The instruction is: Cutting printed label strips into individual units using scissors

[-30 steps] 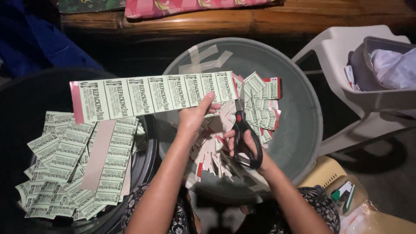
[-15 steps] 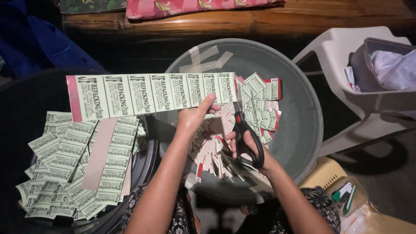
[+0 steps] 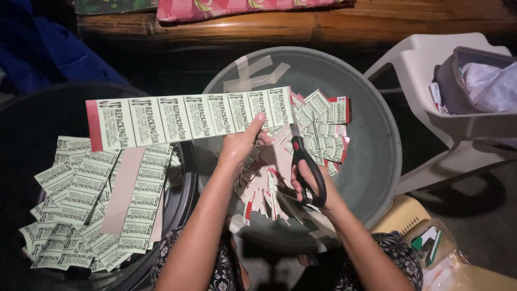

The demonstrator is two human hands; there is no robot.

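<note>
My left hand [image 3: 241, 143] pinches the right end of a long pale green strip of printed labels [image 3: 177, 118] with a red left edge, holding it level above the basins. My right hand [image 3: 312, 183] grips black-handled scissors [image 3: 304, 161], their blades pointing up at the strip's right end. Below lies a heap of cut labels [image 3: 323, 132] and trimmings [image 3: 264, 191] inside a round grey basin [image 3: 371, 140].
A dark basin [image 3: 180, 196] at the left holds several uncut label strips [image 3: 91, 199]. A white plastic chair [image 3: 431, 70] with a grey bin of cloth stands at the right. A small stapler [image 3: 428, 242] lies at lower right. A wooden bench [image 3: 323, 24] runs along the back.
The scissors' handles have closed and the blades have moved up toward the strip's right end. The strip has tilted and shifted slightly.
</note>
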